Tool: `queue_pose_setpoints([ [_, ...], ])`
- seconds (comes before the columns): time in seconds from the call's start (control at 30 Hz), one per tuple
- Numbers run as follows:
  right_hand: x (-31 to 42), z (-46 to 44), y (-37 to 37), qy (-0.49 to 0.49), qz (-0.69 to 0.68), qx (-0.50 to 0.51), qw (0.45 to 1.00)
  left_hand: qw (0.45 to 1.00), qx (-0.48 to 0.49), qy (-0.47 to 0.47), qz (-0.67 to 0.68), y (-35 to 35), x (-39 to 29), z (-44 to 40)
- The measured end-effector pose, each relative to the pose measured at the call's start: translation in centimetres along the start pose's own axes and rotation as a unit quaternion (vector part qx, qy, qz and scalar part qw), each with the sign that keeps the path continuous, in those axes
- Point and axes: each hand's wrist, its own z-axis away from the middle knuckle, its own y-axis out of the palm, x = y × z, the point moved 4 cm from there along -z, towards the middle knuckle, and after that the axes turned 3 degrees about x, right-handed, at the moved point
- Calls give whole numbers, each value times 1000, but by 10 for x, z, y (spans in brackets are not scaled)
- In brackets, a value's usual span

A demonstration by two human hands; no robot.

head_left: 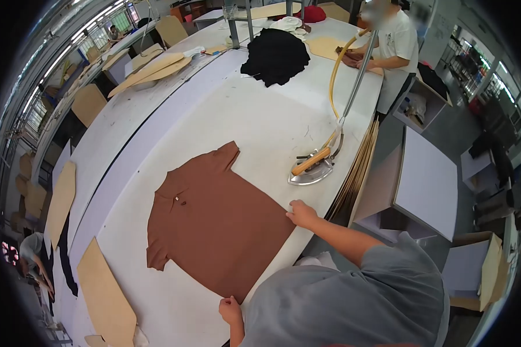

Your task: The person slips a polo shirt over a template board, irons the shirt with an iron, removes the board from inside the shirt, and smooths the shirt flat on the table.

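A brown short-sleeved shirt (pixel 220 225) lies spread flat on the white table (pixel 272 115), its collar toward the left and its hem toward my body. My left hand (pixel 231 310) is closed at the near lower corner of the hem. At the other hem corner, my right hand (pixel 302 214) pinches the edge of the shirt. A steam iron (pixel 311 166) with a wooden handle rests on the table beyond my right hand, joined to a yellow hose.
A black cloth pile (pixel 276 56) lies farther up the table. Tan boards (pixel 106 292) are at the left. Across the table a co-worker (pixel 396 43) in white handles brown cloth. White-topped stands (pixel 427 182) are at the right.
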Motion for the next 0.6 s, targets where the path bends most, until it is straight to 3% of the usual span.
queue_pose_setpoints([
  [0.07,2,-5,3,-7,-17,100,995,996,-61,40,51,5,6,-8],
  [0.1,1,-10,5,-15,-18,104,994,996,-69,35,51,7,1,-10],
  [0.17,-4,-17,9,-35,-31,139,989,967,-98,-90,215,14,1,-8],
  [0.23,-11,-19,17,-51,-37,183,981,894,-125,-217,370,23,2,6],
  [0.27,-11,-18,21,-57,-32,196,978,890,-133,-230,371,22,1,13],
  [0.33,-13,-15,22,-63,-15,204,977,962,-123,-154,188,16,-15,15],
  [0.4,-11,-16,19,-69,0,205,976,993,-99,-67,-2,12,-32,15],
  [0.43,-8,-17,17,-70,1,207,976,987,-69,-78,126,7,-33,17],
  [0.47,-9,-15,15,-43,-93,232,967,964,-36,-86,250,1,-34,19],
  [0.5,-10,-12,12,-13,-184,253,950,964,-32,-89,249,-4,-24,19],
  [0.57,-14,-9,0,48,-358,280,889,809,83,-209,543,9,5,20],
  [0.6,-13,-6,-2,52,-356,280,890,808,86,-213,542,14,9,21],
])
